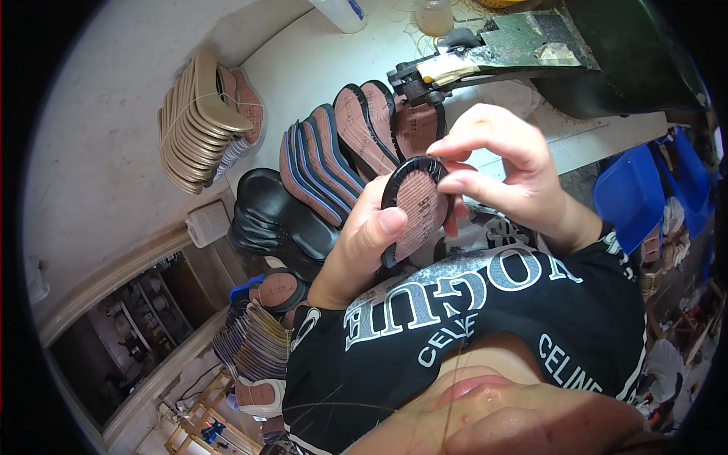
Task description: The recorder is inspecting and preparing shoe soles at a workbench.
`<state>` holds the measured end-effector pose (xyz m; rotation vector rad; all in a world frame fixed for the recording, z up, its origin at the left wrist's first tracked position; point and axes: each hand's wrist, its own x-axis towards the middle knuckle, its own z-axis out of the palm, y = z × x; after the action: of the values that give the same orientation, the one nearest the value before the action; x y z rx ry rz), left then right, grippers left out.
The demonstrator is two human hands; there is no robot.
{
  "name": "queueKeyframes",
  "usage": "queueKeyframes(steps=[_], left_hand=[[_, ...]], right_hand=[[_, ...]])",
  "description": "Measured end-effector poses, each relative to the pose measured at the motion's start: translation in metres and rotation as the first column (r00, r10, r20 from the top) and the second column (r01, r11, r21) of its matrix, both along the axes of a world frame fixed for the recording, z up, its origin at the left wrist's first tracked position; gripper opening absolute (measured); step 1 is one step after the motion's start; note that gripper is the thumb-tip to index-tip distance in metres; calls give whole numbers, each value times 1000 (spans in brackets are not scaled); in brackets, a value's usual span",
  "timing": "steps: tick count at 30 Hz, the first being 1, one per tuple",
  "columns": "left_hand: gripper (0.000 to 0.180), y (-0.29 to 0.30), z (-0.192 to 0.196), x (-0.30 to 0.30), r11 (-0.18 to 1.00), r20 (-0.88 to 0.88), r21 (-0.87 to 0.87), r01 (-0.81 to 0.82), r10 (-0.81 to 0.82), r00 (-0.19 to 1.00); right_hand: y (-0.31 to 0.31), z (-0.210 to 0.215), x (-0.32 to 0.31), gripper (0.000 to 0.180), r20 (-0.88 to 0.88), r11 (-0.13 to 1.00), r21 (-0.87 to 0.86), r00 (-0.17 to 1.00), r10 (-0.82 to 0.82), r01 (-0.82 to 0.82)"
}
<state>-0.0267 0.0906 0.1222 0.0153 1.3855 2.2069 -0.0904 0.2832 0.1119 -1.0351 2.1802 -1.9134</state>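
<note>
Before the chest, left hand (pixel 362 241) gripping insole (pixel 415 206), right hand (pixel 500 163) fingertips pinching its rim

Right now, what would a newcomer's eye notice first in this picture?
First, the two hands at the centre: the left hand holds a black-edged insole while the right hand pinches its top edge. Behind them, a row of similar insoles leans on the white table, with a tied beige bundle at left.
</note>
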Motion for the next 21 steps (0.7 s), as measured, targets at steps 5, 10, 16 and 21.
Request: queueKeyframes(steps=[5, 10, 16, 21], left_hand=[[72, 9, 5, -4, 989, -1, 104, -103, 104, 995], [63, 2, -2, -13, 994, -169, -104, -45, 27, 985], [56, -1, 2, -12, 978, -215, -196, -74, 31, 976], [64, -6, 1, -17, 848, -445, -483, -216, -26, 895]], right_hand=[[-6, 17, -13, 19, -269, 998, 30, 962, -38, 48], [-4, 27, -20, 14, -416, 985, 154, 910, -9, 80], [-14, 30, -14, 15, -562, 902, 336, 826, -38, 271], [-14, 19, -18, 12, -488, 935, 236, 864, -122, 265]])
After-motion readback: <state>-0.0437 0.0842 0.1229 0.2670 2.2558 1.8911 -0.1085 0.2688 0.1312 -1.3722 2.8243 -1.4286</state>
